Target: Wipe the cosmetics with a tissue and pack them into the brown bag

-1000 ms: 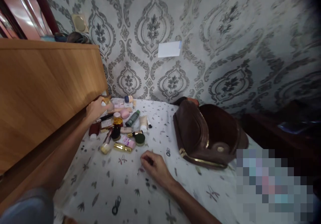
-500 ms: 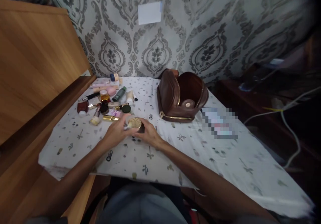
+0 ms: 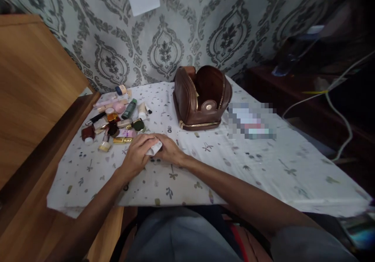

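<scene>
My left hand [image 3: 135, 155] is closed around a folded white tissue [image 3: 154, 148] and presses it onto a small object between both hands. My right hand [image 3: 172, 151] grips that object, a round gold-topped container, from the other side. Tissue and fingers hide nearly all of the container; only a dark bit shows by the right fingers. A gold tube [image 3: 122, 140] lies just beyond my left hand. Behind it are a dark green round compact [image 3: 138, 124] and a green tube [image 3: 129, 109], among several other cosmetics.
A brown leather bag [image 3: 190, 101] stands unzipped at the back of the table. A blurred-out flat item [image 3: 252, 121] lies right of it. Wooden furniture [image 3: 38, 58] borders the left side. A white cable [image 3: 348, 137] hangs at the right, and patterned curtain [image 3: 165, 51] covers the back.
The container's round gold top was visible between my hands; now the tissue and my left fingers cover it. My view has shifted, so the bag and cosmetics appear farther left.
</scene>
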A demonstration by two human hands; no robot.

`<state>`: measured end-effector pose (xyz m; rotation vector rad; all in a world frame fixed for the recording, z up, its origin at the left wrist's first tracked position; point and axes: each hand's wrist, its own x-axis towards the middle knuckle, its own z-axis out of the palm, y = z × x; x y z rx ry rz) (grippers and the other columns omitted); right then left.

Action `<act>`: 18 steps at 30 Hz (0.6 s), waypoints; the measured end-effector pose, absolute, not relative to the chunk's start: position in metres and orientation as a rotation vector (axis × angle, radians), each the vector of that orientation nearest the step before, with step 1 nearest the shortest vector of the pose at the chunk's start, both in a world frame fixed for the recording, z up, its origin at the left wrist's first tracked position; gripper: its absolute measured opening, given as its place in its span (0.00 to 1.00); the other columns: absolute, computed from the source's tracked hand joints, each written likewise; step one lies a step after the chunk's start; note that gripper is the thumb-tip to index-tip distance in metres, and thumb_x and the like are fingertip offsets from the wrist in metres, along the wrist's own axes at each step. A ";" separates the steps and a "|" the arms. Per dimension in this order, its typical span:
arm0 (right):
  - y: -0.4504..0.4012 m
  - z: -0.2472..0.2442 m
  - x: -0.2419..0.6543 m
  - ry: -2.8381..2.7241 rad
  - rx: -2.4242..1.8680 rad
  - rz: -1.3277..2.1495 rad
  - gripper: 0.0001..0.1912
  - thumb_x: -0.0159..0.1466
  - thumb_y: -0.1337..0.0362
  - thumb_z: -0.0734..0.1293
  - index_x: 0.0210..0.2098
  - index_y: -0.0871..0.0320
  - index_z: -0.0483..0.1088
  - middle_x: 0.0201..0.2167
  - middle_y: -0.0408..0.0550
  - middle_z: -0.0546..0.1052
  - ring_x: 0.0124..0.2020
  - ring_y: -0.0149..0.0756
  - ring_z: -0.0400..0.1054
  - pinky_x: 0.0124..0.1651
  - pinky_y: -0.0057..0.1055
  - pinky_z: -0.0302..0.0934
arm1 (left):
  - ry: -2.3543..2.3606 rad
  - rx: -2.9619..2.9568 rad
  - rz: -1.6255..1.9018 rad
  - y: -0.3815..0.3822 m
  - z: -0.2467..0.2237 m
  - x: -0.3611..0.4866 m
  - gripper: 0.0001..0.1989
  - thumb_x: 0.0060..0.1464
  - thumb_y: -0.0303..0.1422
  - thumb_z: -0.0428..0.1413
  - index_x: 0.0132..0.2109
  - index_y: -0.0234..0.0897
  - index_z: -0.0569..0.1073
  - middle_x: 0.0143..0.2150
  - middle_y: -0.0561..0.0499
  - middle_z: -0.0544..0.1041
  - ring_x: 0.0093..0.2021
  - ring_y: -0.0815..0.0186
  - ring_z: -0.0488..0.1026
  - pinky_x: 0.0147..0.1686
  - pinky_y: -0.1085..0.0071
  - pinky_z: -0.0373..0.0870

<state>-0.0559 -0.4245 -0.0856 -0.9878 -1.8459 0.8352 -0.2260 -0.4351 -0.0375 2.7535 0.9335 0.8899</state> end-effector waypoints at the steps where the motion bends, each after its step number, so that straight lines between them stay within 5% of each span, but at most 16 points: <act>1: -0.424 -0.086 -0.056 -1.833 -0.996 0.835 0.31 0.51 0.68 0.77 0.54 0.60 0.70 0.50 0.53 0.77 0.52 0.46 0.70 0.57 0.41 0.61 | 0.968 2.759 0.868 -0.432 -0.036 -0.225 0.17 0.59 0.23 0.48 0.51 0.37 0.75 0.49 0.43 0.76 0.50 0.56 0.70 0.51 0.59 0.68; 12: -0.424 -0.083 -0.053 -1.893 -1.073 0.835 0.34 0.52 0.64 0.78 0.56 0.60 0.67 0.47 0.54 0.76 0.49 0.46 0.69 0.51 0.41 0.62 | 1.346 2.445 0.780 -0.407 -0.022 -0.229 0.09 0.57 0.32 0.51 0.38 0.35 0.75 0.34 0.48 0.76 0.36 0.60 0.72 0.36 0.67 0.66; 18: -0.423 -0.084 -0.054 -1.891 -1.143 0.839 0.33 0.51 0.62 0.78 0.54 0.60 0.68 0.45 0.53 0.76 0.47 0.45 0.69 0.49 0.39 0.63 | 1.458 2.112 0.967 -0.410 -0.038 -0.243 0.16 0.57 0.43 0.52 0.36 0.34 0.76 0.31 0.50 0.77 0.31 0.63 0.70 0.32 0.69 0.65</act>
